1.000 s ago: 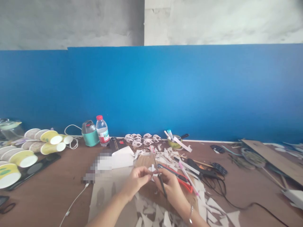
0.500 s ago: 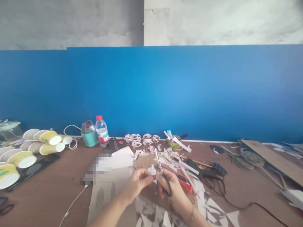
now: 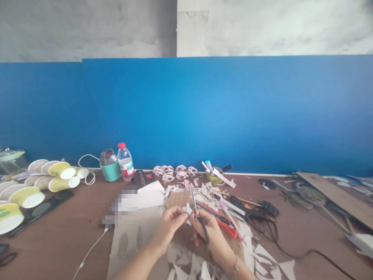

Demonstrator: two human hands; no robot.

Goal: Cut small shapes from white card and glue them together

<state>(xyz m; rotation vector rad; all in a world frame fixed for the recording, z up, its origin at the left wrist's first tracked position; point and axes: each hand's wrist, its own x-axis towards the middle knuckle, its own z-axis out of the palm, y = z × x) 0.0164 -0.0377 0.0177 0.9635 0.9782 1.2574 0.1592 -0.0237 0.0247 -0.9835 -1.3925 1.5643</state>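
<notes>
My left hand point(image 3: 171, 223) pinches a small white paper piece point(image 3: 188, 209) between thumb and fingers. Close beside it, my right hand point(image 3: 207, 229) has its fingers around a pair of scissors point(image 3: 194, 200) with dark handles, the blades pointing up and away from me. My right fingertips also seem to touch the paper's lower edge. Under both hands lies a brown cardboard sheet point(image 3: 230, 243) strewn with white paper scraps point(image 3: 186, 260). Behind them, several white cut-out shapes with holes point(image 3: 168, 177) are grouped near the wall.
Right of my hands lie a pink pen point(image 3: 230, 218), a red-handled tool point(image 3: 227, 229) and a black corded tool point(image 3: 247, 212). At left are stacked paper cups point(image 3: 33, 198), a green-and-grey container point(image 3: 110, 167) and a water bottle point(image 3: 126, 163). A blue panel point(image 3: 186, 112) stands behind the table.
My right hand and the scissors have shifted slightly left, closer to my left hand. The paper piece has turned a little.
</notes>
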